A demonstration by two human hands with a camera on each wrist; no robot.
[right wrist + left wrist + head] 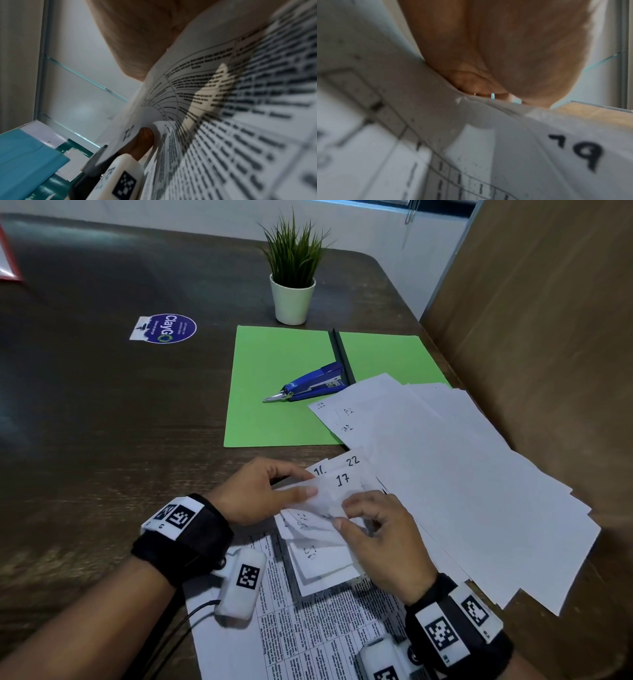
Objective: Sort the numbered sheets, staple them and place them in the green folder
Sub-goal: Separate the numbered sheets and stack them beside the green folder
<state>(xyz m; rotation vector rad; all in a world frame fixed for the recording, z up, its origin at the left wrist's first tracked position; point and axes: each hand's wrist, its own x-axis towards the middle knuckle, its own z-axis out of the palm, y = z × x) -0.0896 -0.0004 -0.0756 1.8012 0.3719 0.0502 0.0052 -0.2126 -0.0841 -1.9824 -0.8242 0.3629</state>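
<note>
White paper everywhere, so heads up: your left hand (pixel 255 491) and right hand (pixel 376 529) both have their fingers pinched on the small fanned bunch of numbered sheets (pixel 337 491) at the near middle of the surface (pixel 102 422), with 17 on top and 22 peeking out behind. Grip looks loose and the corners are splayed, so I'd guess one could slip and land out of order, or get mixed into the big loose spread (pixel 462 474) on the right, which already overlaps the green folder (pixel 274 378).

Count: one folder, one blue stapler (pixel 315 385) lying on it, one pencil (pixel 339 354), one potted plant (pixel 293 268), one sticker (pixel 164 328). Sheets: too overlapped to count properly.
</note>
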